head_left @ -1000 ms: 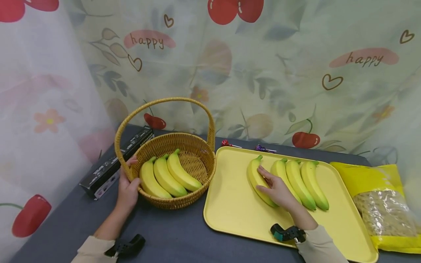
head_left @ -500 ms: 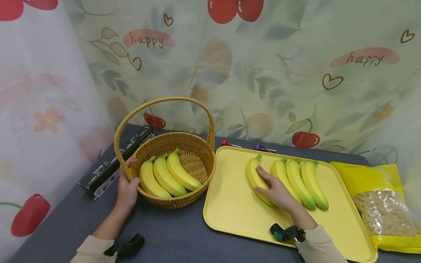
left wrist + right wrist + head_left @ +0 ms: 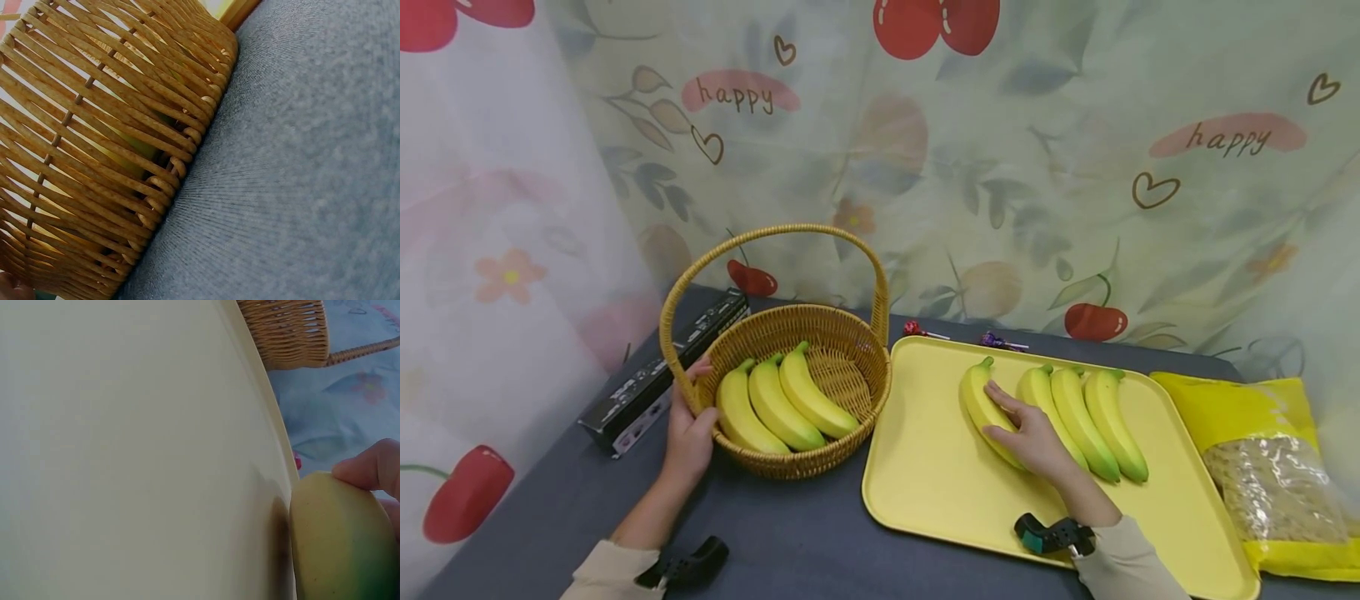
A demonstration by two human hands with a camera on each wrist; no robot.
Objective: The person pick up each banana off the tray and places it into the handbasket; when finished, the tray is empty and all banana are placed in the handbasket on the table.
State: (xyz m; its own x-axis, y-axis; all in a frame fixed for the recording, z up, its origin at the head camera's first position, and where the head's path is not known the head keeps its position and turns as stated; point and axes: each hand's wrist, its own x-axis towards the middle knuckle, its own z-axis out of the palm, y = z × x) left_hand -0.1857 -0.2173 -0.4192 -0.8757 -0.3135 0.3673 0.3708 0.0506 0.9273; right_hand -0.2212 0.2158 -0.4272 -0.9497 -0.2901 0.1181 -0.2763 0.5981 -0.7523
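Note:
My left hand grips the wicker basket at its left rim, where the arched handle meets it. Three yellow bananas lie side by side inside the basket. On the yellow tray, my right hand holds a banana between thumb and fingers. Its green-tinged end fills the corner of the right wrist view, close over the tray. Three more bananas lie in a row just right of that hand, one partly hidden by it. The left wrist view shows mostly basket weave.
Behind the basket's left side lies a long black box. A red lollipop and a purple lollipop lie along the tray's far edge. A yellow bag with a transparent window sits at the right. A printed curtain hangs behind.
Almost nothing differs. The right hand and its banana have shifted very slightly left on the tray, and the whole head view has moved by a few pixels.

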